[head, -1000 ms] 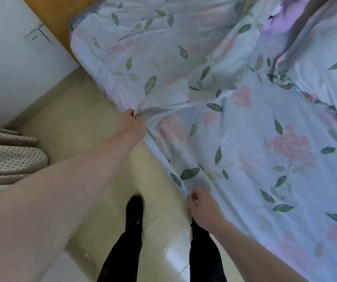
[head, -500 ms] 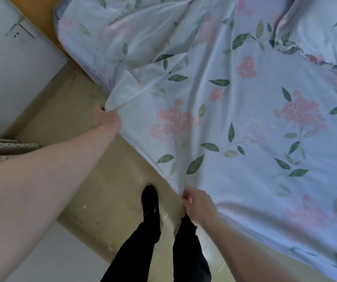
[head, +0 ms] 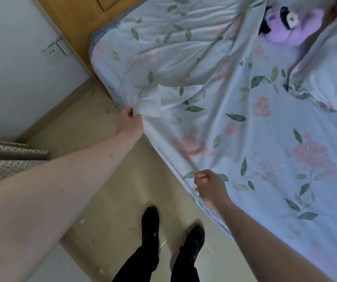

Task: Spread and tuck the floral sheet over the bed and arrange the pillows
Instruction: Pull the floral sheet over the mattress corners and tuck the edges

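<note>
No legible text, label, brand or number is found. Only a leaf-and-flower print is carried by the floral sheet (head: 245, 129), centre right.

Home bedroom. Evidence: bed (head: 102, 64) against a wooden headboard (head: 76, 19), covered with a pale blue floral sheet (head: 255, 139), matching pillow (head: 330, 74) at upper right. Purple plush toy (head: 291, 27) lies on the bed near the headboard. White wall (head: 11, 68) carries a socket plate (head: 54, 51) just beside the headboard. Floor is beige tile (head: 102, 190) with grout lines, narrow aisle along the bed. Dotted curtain fabric (head: 6, 161) hangs at the left edge. Domestic scale, soft furnishings throughout.
</note>
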